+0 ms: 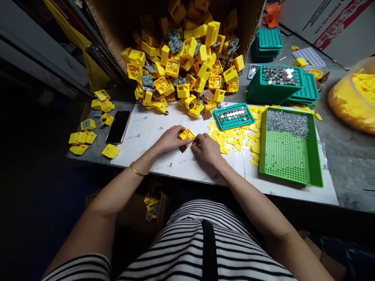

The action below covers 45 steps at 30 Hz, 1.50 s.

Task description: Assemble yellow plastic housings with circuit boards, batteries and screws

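Note:
My left hand (170,138) and my right hand (206,148) meet over the white paper at the table's front middle. Between their fingertips sits one small yellow plastic housing (187,135), gripped from both sides, with a dark metal part just below it. Behind the hands a big heap of yellow housings (184,66) with grey metal inserts spills from a tilted cardboard box. To the right of my right hand lie flat yellow lids (234,136) in a loose spread. A small teal tray of button cells (233,116) stands beyond them.
A green perforated tray (290,146) holding small silver parts lies at the right. Stacked teal trays (279,84) stand behind it, a yellow-filled tub (356,95) at far right. A black phone (118,126) and loose yellow housings (88,132) lie at the left edge.

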{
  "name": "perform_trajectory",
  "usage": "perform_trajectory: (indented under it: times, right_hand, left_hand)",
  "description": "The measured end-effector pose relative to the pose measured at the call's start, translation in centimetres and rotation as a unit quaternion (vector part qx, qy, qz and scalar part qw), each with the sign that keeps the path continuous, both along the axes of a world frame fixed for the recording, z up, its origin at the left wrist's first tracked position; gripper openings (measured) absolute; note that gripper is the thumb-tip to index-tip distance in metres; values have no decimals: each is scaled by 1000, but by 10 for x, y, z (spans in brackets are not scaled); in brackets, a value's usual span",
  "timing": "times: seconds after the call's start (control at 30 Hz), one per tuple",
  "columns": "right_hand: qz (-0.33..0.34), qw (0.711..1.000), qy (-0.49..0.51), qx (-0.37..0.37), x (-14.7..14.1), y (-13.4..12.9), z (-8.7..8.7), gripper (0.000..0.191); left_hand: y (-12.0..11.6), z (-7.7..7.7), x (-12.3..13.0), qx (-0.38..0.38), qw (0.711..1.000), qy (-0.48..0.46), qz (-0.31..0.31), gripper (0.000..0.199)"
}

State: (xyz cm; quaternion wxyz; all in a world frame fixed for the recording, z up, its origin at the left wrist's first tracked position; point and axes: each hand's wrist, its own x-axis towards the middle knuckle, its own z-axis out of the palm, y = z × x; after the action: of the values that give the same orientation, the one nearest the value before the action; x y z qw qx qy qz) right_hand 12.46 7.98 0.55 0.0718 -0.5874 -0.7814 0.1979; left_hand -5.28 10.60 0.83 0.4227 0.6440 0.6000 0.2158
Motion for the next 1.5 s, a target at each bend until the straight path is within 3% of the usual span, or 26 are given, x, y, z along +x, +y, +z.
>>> perform_trajectory:
  times: [0.1,0.2,0.33,0.4,0.47,0.6,0.7,0.77,0.87,1.0,1.1,1.17,1.27,1.33,1.43,1.5]
  right_hand:
    - [22,1000,2,11,12,-8,1,20]
    - [71,997,1,19,31,-27,0,22]
    - [131,991,14,21,50,-50,-5,25]
    - [126,991,25,24,52,-53,-8,24]
    - [103,994,25,26,50,-50,-10,25]
    - [95,995,15,19,45,-36,-7,28]
    - [113,993,16,15,45,-29,-4,27]
    - [121,992,19,10,46,-27,-2,27]
    - [133,991,14,-5,45,-25,1,28]
    - [157,987,-21,-33,43,-19,8,27]
    - [167,985,-17,-39,44,-13,11,23]
    - [156,987,-6,-38,47,-9,11,19]
    - [111,993,16,-23,54,-8,12,18]
    - [53,996,73,2,60,-12,16,16]
    - [-39,980,192,43,65,-24,24,11]
    - [-64,968,242,37,67,-37,26,11]
  left_hand:
    - [-8,3,3,-3,1000,-11,-10,35]
    - [-21,7,8,31,999,36,-19,40]
    - [-40,9,18,80,985,120,-94,45]
    - [-47,11,23,76,978,148,-124,40]
    - [-49,13,26,41,981,153,-112,35]
    - [-45,14,28,-73,997,19,-35,33]
    - [-41,12,27,-179,976,-124,13,46]
    - [-39,11,25,-224,959,-170,36,44]
    - [-39,8,19,-259,937,-226,55,36]
    - [-39,6,11,-292,906,-303,45,41]
    - [-42,9,8,-294,905,-308,23,44]
    - [-44,13,6,-265,928,-261,21,45]
    - [-46,21,6,-140,983,-118,27,43]
    - [-48,26,8,-77,995,-60,34,40]
    - [-54,26,16,-157,977,-125,68,46]
    - [-61,22,26,-260,935,-220,104,50]
